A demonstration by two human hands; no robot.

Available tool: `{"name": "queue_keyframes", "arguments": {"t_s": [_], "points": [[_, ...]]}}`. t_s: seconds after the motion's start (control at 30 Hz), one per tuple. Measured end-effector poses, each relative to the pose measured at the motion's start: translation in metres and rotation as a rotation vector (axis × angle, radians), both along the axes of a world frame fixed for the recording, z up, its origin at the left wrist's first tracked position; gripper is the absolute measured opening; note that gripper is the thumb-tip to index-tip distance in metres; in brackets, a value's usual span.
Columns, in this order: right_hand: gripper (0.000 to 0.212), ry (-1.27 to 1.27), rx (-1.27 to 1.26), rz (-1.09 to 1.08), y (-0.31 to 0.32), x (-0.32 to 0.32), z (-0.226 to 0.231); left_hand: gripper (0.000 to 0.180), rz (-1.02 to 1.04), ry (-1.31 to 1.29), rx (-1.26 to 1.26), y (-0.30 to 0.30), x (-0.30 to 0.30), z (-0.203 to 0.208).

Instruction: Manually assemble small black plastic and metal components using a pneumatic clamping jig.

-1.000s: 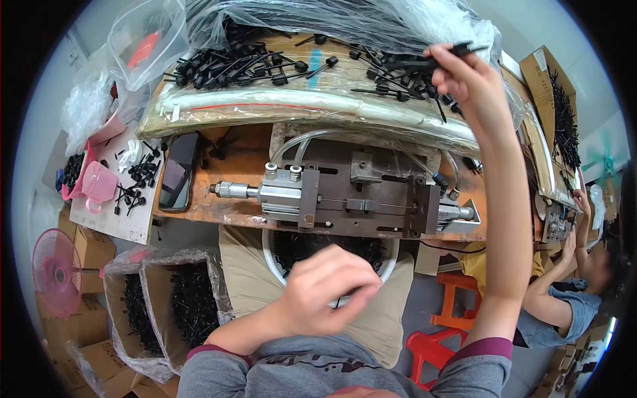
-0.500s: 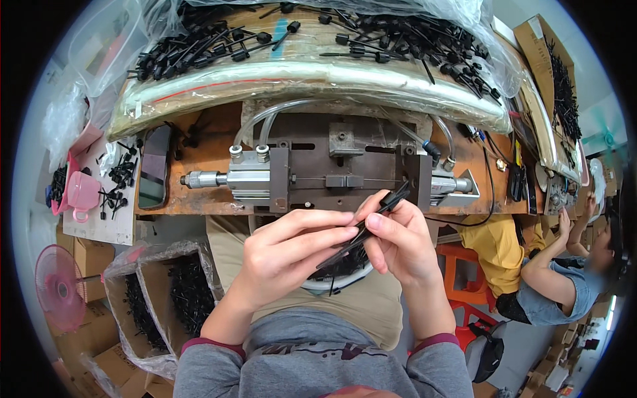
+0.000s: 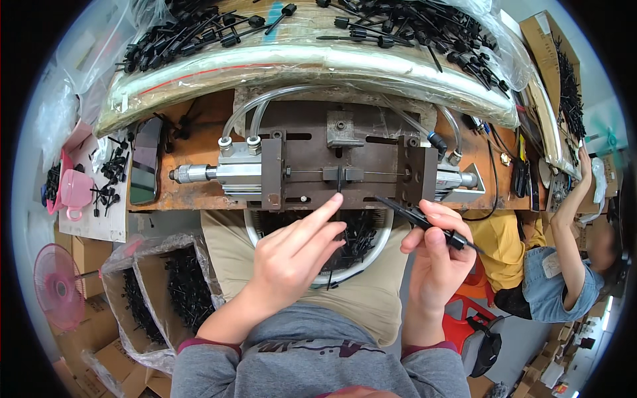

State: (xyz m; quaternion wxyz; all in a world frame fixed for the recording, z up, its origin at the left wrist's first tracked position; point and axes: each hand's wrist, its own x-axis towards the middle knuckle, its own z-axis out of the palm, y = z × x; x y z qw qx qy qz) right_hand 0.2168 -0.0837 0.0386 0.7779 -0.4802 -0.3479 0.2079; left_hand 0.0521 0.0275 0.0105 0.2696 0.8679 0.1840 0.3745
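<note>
My left hand reaches to the middle of a metal clamping fixture, fingers nearly straight and thumb hidden. Its index fingertip is on the near end of a thin black plastic rod, which stands across the small grey block at the fixture's centre. Lower to the right, my right hand is closed round a few black plastic rods with thick heads, held between thumb and fingers. Beneath my hands, a white-rimmed basin on my lap contains many similar black parts.
Beyond the fixture, a plastic-wrapped bundle carries piles of black parts. A phone and a pink cup lie to the left. Lined boxes of black parts stand lower left. At right, a co-worker reaches up beside a carton.
My hands have parted. The left moved up to the fixture, where a black rod now stands at the block; the right moved right and down with its black rods. The co-worker's arm has risen.
</note>
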Motion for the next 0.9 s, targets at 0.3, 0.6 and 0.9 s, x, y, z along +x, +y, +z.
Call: {"name": "queue_keyframes", "arguments": {"t_s": [0.3,0.6,0.9], "points": [[0.028,-0.535,-0.146,-0.238,-0.006,-0.006,-0.013,0.028,0.093,0.190,0.277,-0.004,0.019,0.006],[0.033,-0.804,-0.238,-0.363,-0.009,-0.003,-0.014,0.026,0.134,0.313,0.345,0.002,0.022,0.012],[0.033,-0.992,-0.188,-0.383,-0.004,-0.003,-0.013,0.026,0.121,0.330,0.311,0.008,0.022,0.014]]}}
